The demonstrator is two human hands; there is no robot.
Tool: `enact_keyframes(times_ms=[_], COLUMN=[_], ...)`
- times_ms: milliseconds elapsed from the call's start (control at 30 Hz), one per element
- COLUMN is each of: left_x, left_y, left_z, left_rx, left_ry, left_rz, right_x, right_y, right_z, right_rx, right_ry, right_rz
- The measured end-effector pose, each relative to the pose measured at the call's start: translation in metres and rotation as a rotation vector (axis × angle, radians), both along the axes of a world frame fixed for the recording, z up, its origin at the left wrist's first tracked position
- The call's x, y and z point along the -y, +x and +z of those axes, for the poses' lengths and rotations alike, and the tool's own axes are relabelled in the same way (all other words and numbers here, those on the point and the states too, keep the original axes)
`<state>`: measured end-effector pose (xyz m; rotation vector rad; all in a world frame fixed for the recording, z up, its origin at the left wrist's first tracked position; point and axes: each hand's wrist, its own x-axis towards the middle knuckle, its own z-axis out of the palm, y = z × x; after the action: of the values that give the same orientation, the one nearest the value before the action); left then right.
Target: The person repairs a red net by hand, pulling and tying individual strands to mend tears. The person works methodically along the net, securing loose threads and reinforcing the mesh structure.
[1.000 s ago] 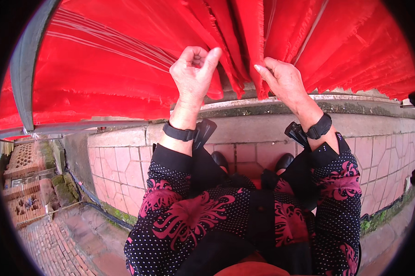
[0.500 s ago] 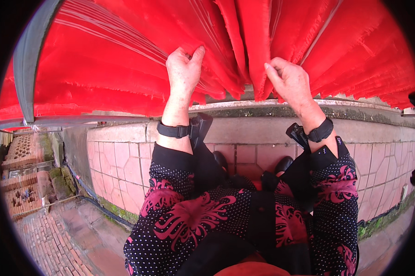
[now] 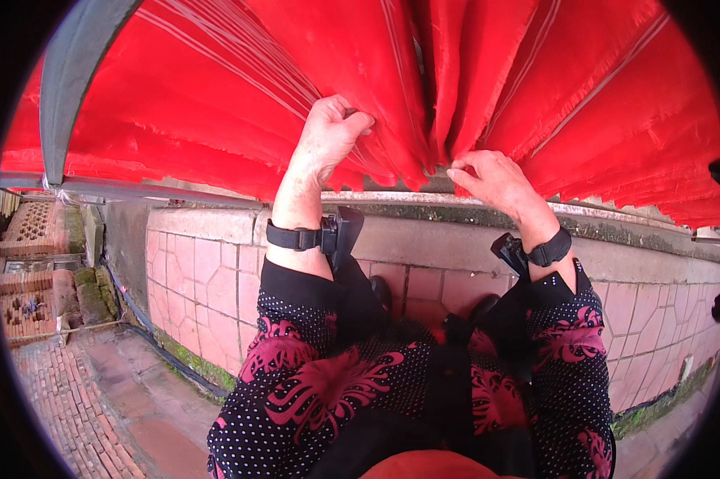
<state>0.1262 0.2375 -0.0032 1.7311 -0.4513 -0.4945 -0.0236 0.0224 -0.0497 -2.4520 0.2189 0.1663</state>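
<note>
Many layers of red cloth [image 3: 216, 104] hang in folds ahead of me, with frayed lower edges and thin white lines running along some of them. My left hand [image 3: 328, 137] is closed, gripping a fold of the cloth left of the middle, its thumb pressed toward the curled fingers. Lower and to the right, my right hand [image 3: 494, 182] pinches the bottom edge of another fold between thumb and fingers. Between the two hands several folds bunch together, and a narrow dark gap shows among them. Cloth partly hides the left fingertips.
A grey metal post [image 3: 71, 88] rises at the left and meets a horizontal rail [image 3: 144, 190]. Below the cloth runs a stone ledge [image 3: 424, 239], then pink paving tiles [image 3: 208, 275] under my feet. Stacked bricks [image 3: 33, 299] and a dark hose [image 3: 156, 339] lie at the left.
My right hand has moved down and slightly left along the cloth. The left hand has shifted a little right and down. The folds between them have drawn closer together.
</note>
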Motion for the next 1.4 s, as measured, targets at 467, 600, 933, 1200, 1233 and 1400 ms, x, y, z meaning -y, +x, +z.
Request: enact_keyframes(times_ms=[467,600,933,1200,1233,1400], left_x=[0.000,0.000,0.005,0.004,0.003,-0.010], left_y=[0.014,0.001,0.001,0.003,0.002,-0.006], left_z=[-0.016,-0.004,-0.010,-0.016,-0.016,-0.004], left_rx=[-0.214,-0.074,-0.072,0.024,0.165,0.792], left_ry=[-0.636,-0.444,-0.511,-0.351,-0.235,0.573], left_rz=[0.130,0.094,-0.097,-0.039,0.036,0.425], right_x=[0.000,-0.029,-0.062,-0.061,-0.059,-0.048], right_y=[-0.012,-0.013,0.036,0.062,0.062,0.059], right_z=[0.044,0.048,0.030,0.007,0.003,-0.008], right_rx=[1.189,1.122,0.625,0.586,0.558,0.627], right_ry=[0.100,-0.028,0.518,0.290,0.286,0.119], right_rz=[-0.388,-0.060,-0.274,-0.302,-0.325,-0.372])
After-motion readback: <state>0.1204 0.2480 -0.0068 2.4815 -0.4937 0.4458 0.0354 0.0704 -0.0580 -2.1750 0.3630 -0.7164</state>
